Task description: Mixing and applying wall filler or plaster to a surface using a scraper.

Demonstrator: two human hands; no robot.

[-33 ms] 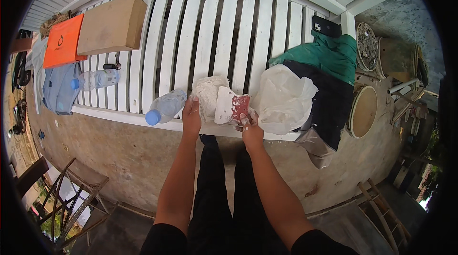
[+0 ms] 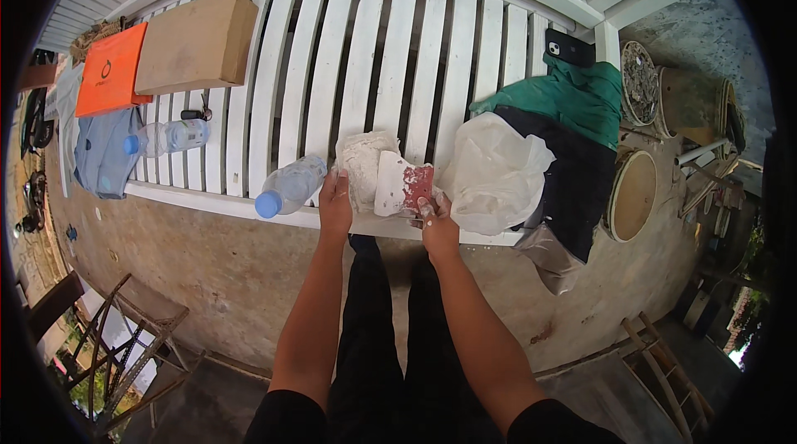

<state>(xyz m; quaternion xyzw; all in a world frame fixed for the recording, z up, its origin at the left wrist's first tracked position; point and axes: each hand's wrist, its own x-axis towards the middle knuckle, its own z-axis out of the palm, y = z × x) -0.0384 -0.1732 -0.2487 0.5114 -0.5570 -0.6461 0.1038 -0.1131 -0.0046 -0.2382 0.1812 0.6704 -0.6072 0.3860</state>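
Note:
A whitish, rough block or slab (image 2: 365, 163) coated in pale paste is at the front edge of the slatted bench. My left hand (image 2: 334, 199) grips its left side, thumb along the edge. In my right hand (image 2: 437, 216) is a flat red scraper (image 2: 418, 187), much of it covered in white paste, pinched between thumb and fingers. The scraper's left part overlaps the block's right side. White smears mark my right fingers. Just left of my left hand lies a clear bottle with a blue cap (image 2: 292, 185). A crumpled white plastic bag (image 2: 498, 172) lies beside my right hand.
The white slatted bench (image 2: 336, 54) holds a brown cardboard box (image 2: 198, 39), an orange box (image 2: 112, 70), another bottle (image 2: 184, 135) and keys (image 2: 196, 114) at left. Green cloth (image 2: 573, 95), dark cloth (image 2: 573, 170) and a phone (image 2: 569, 47) lie at right. Round containers (image 2: 633, 195) stand beyond.

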